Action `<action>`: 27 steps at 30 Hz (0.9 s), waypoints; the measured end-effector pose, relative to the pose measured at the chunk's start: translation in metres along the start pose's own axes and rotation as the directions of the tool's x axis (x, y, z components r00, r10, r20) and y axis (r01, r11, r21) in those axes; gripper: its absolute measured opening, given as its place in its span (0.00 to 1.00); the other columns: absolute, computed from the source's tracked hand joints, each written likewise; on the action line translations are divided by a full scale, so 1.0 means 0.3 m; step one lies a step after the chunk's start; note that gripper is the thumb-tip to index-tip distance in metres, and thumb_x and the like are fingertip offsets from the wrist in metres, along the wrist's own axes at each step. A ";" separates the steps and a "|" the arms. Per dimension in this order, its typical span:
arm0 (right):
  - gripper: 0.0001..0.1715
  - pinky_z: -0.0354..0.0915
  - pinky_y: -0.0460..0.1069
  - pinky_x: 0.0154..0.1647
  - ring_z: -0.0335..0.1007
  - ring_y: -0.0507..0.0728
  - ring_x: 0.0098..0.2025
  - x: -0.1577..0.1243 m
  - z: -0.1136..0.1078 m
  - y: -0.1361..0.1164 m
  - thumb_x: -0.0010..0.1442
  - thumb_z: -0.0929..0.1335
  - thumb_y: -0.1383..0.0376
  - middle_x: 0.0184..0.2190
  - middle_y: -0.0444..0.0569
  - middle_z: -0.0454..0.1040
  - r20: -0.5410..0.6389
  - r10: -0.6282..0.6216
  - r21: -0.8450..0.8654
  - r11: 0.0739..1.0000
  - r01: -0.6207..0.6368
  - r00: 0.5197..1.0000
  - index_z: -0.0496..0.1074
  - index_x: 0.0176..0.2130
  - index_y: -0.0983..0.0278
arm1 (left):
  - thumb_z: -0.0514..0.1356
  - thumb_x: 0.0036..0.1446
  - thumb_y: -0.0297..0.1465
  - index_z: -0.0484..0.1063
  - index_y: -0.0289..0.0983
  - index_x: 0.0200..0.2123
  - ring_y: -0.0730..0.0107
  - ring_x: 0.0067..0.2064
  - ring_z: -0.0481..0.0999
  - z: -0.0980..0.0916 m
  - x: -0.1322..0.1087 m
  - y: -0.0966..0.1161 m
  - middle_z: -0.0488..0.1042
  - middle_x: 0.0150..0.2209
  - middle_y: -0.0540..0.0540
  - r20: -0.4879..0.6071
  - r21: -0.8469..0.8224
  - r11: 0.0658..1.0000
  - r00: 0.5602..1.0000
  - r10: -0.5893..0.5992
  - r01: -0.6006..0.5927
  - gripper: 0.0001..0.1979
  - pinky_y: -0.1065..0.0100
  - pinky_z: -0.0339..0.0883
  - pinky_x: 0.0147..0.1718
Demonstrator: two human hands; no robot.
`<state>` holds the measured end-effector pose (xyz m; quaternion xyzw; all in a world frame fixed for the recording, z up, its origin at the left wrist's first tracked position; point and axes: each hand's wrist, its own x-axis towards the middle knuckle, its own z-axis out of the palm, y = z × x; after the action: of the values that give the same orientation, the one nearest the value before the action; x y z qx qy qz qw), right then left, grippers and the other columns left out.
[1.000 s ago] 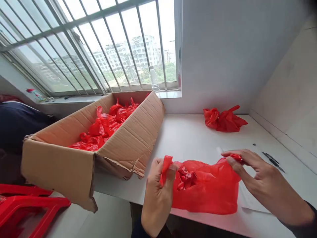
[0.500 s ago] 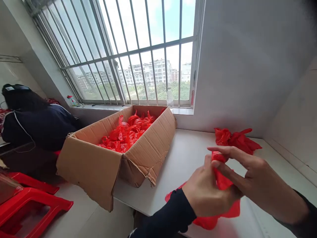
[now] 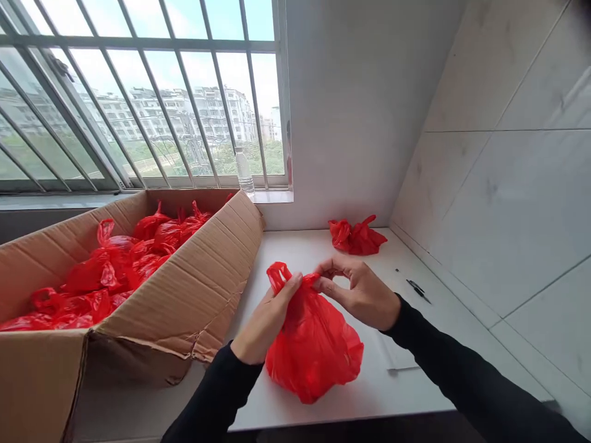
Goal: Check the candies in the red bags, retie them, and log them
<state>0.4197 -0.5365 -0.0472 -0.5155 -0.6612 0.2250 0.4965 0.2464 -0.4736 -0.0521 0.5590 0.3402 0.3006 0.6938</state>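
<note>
A filled red plastic bag point(image 3: 316, 344) rests on the white table, its top gathered and twisted. My left hand point(image 3: 272, 314) grips the neck of the bag from the left, and a handle loop sticks up above the thumb. On the other side, my right hand point(image 3: 355, 289) pinches the end of the gathered plastic between thumb and fingers. What the bag contains is hidden by the plastic.
To the left stands a large open cardboard box point(image 3: 217, 271) with several knotted red bags point(image 3: 120, 258) inside. A crumpled red bag point(image 3: 357, 237) lies by the wall. A pen point(image 3: 418, 289) is at the right. A clear bottle point(image 3: 244, 172) stands on the windowsill.
The view has turned right, so the seated person and red stools are out of sight. My hands have moved apart to either side of the bag's neck, and the bag now shows whole.
</note>
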 end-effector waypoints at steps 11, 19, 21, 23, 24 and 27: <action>0.07 0.67 0.53 0.45 0.73 0.54 0.37 -0.020 0.019 0.018 0.67 0.67 0.61 0.35 0.45 0.78 -0.119 0.120 0.054 0.992 -0.114 0.986 0.73 0.39 0.62 | 0.58 0.60 0.48 0.64 0.40 0.26 0.72 0.27 0.55 0.035 -0.013 0.027 0.57 0.24 0.53 0.022 0.465 0.867 0.982 0.189 -0.177 0.20 0.68 0.51 0.27; 0.07 0.68 0.52 0.43 0.72 0.53 0.36 -0.041 0.030 -0.001 0.66 0.67 0.61 0.33 0.44 0.76 -0.108 0.146 0.158 0.979 -0.128 0.983 0.72 0.39 0.62 | 0.61 0.56 0.49 0.64 0.40 0.27 0.71 0.27 0.62 0.038 -0.017 0.031 0.63 0.25 0.52 0.020 0.254 0.966 0.998 -0.057 0.050 0.20 0.69 0.56 0.28; 0.07 0.67 0.52 0.44 0.71 0.53 0.35 -0.044 0.031 -0.001 0.66 0.67 0.61 0.33 0.44 0.75 -0.108 0.151 0.152 0.979 -0.134 0.983 0.72 0.39 0.62 | 0.63 0.54 0.50 0.69 0.39 0.30 0.68 0.28 0.66 0.044 -0.005 0.037 0.67 0.26 0.50 -0.018 0.160 0.979 0.992 -0.122 0.123 0.20 0.68 0.59 0.29; 0.07 0.67 0.53 0.44 0.71 0.53 0.35 -0.043 0.027 0.006 0.66 0.68 0.61 0.33 0.44 0.75 -0.109 0.157 0.139 0.980 -0.142 0.982 0.72 0.39 0.62 | 0.65 0.52 0.50 0.70 0.38 0.29 0.68 0.29 0.68 0.052 0.001 0.044 0.67 0.25 0.50 -0.049 0.166 0.976 0.990 -0.132 0.138 0.20 0.69 0.58 0.28; 0.07 0.67 0.53 0.44 0.71 0.53 0.35 -0.042 0.025 0.010 0.66 0.68 0.61 0.33 0.43 0.75 -0.113 0.162 0.134 0.980 -0.146 0.980 0.72 0.39 0.62 | 0.65 0.52 0.50 0.70 0.38 0.29 0.68 0.29 0.68 0.056 0.003 0.047 0.67 0.24 0.50 -0.053 0.180 0.974 0.990 -0.132 0.140 0.20 0.69 0.57 0.27; 0.07 0.67 0.53 0.44 0.71 0.53 0.36 -0.040 0.018 0.022 0.66 0.67 0.60 0.33 0.44 0.76 -0.130 0.166 0.121 0.981 -0.150 0.978 0.73 0.39 0.61 | 0.63 0.53 0.50 0.70 0.38 0.29 0.68 0.28 0.66 0.060 0.007 0.047 0.68 0.26 0.50 -0.068 0.205 0.973 0.994 -0.090 0.103 0.19 0.69 0.56 0.27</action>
<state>0.4175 -0.5437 -0.0597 -0.5526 -0.5683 0.2633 0.5498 0.2618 -0.4794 -0.0359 0.6023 0.4165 0.2454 0.6353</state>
